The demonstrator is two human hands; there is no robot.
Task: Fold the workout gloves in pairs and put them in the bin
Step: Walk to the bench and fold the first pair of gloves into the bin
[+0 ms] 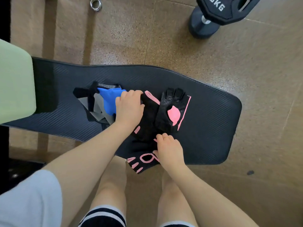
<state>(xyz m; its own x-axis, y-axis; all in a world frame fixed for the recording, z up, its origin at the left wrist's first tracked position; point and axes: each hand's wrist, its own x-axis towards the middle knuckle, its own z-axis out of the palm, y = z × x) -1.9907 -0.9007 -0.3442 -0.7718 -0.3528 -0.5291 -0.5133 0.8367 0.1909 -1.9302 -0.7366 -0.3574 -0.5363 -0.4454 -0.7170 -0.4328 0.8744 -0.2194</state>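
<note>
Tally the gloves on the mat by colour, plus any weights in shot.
Black-and-pink gloves: 2, one under both hands, one beside it
Blue, grey and black glove pile: count cannot be told, they overlap
Dumbbell: 1
5 kg weight plate: 1
Total countable: 4
Left hand and right hand both grip the same glove.

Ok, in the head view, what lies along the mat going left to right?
Green bin → blue and grey gloves → left hand → black and pink gloves → bare end of the mat.
</note>
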